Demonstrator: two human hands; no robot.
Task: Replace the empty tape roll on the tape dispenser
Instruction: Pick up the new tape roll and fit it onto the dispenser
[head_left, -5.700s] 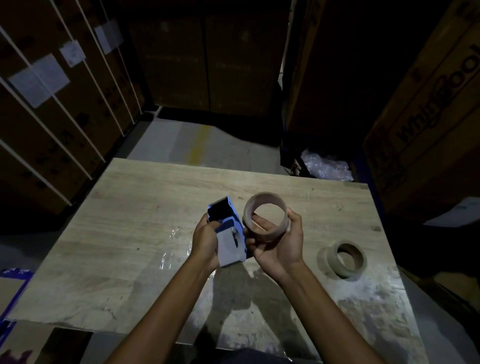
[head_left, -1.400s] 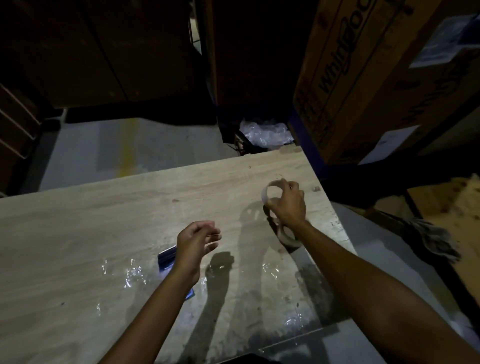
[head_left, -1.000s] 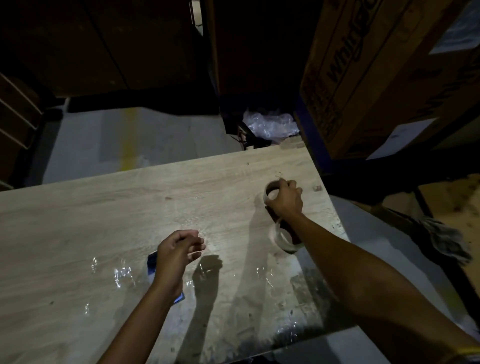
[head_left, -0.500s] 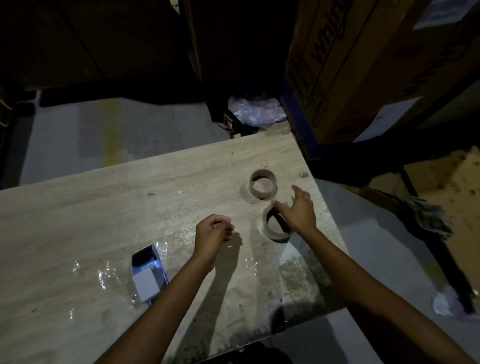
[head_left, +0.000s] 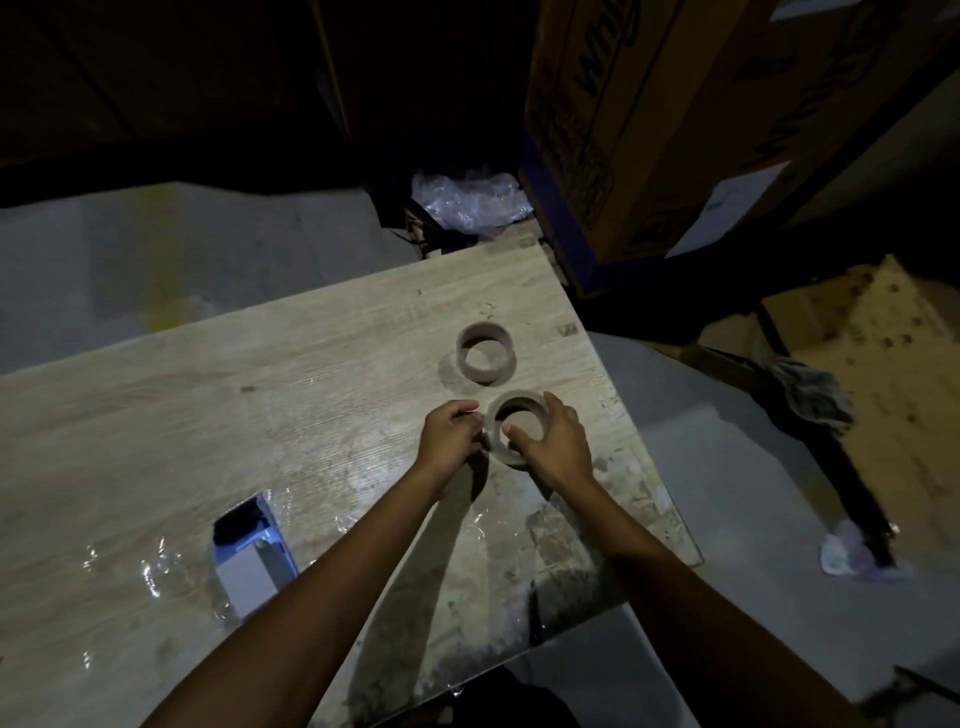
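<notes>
A full roll of clear tape (head_left: 500, 415) sits near the right edge of the wooden table (head_left: 208, 415). My right hand (head_left: 553, 441) grips it, thumb inside the core and fingers over the outer rim. My left hand (head_left: 451, 436) pinches the roll's left side with closed fingers. Just beyond the roll lies the empty cardboard core (head_left: 485, 353), flat on the table. The blue and white tape dispenser (head_left: 252, 553) lies on the table to the lower left, partly hidden by my left forearm.
Large cardboard boxes (head_left: 649, 130) stand close beyond the table's right corner. A crumpled plastic bag (head_left: 467, 200) lies on the floor behind the table. A mop (head_left: 810, 395) lies on the floor to the right. Scraps of clear tape (head_left: 156, 566) stick to the table.
My right hand set the empty core down farther back, then closed on the full roll. My left hand moved right from above the dispenser to the roll's left side.
</notes>
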